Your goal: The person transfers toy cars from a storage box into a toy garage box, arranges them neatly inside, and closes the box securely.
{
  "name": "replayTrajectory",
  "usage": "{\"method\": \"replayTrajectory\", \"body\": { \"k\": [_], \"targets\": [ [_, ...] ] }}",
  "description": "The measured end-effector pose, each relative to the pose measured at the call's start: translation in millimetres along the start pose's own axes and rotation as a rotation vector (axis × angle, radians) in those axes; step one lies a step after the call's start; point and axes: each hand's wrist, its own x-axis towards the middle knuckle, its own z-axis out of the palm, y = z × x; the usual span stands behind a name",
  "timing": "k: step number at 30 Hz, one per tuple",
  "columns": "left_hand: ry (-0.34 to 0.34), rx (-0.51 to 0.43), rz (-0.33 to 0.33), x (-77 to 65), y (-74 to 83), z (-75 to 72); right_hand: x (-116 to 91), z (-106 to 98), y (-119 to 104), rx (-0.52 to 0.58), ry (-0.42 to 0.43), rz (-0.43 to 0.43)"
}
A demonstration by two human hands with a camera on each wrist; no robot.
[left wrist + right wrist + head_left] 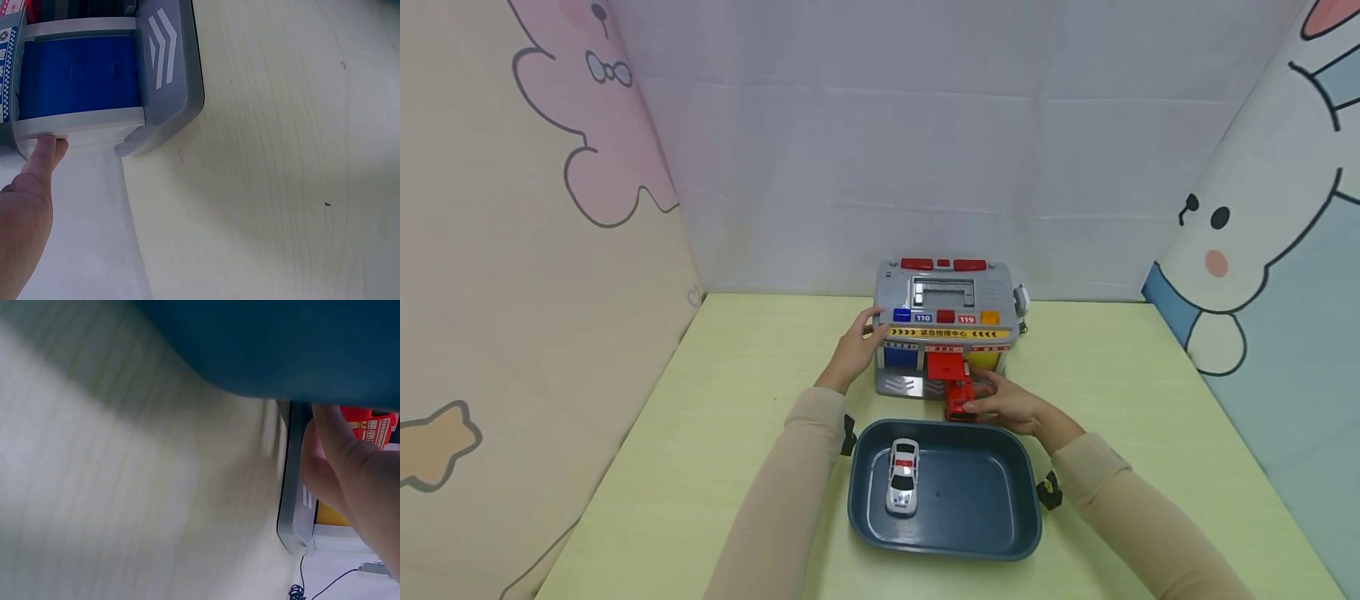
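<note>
A grey toy garage (pixel 942 292) stands near the back of the table, its red door (pixel 945 365) swung up between a blue door (pixel 900 357) and a yellow door (pixel 983 360). My left hand (pixel 852 350) rests against the garage's left side; in the left wrist view its fingers (pixel 45 153) lie fairly straight on the side wall. With my right hand (pixel 1011 406) I pinch a red toy fire truck (pixel 958 398) at the red doorway, its rear part under the raised door. The right wrist view shows the truck's side (pixel 375 430) partly hidden by my fingers.
A dark blue tray (pixel 977 542) lies just in front of the garage, between my forearms. Inside it, toward the left, is a white toy car (pixel 902 479) with a red mark. A white handset (pixel 1022 300) hangs on the garage's right side, with a dark cord (pixel 297 591).
</note>
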Motion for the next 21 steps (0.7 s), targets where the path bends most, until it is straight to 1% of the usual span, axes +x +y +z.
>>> {"method": "replayTrajectory", "body": {
  "k": [3,12,16,21],
  "targets": [
    [-0.001,0.006,-0.005,-0.8,0.9,-0.2,1.4,-0.1,1.1,-0.013,-0.006,0.000],
    [-0.007,0.006,0.006,2.0,-1.2,0.3,3.4,1.1,1.4,-0.034,-0.030,-0.020],
    [-0.009,0.006,0.002,2.6,-2.6,0.4,5.2,2.1,3.2,-0.030,-0.013,-0.015],
    [-0.006,0.001,-0.001,4.2,-6.6,1.0,6.5,3.4,5.5,-0.054,-0.017,-0.038]
  ]
}}
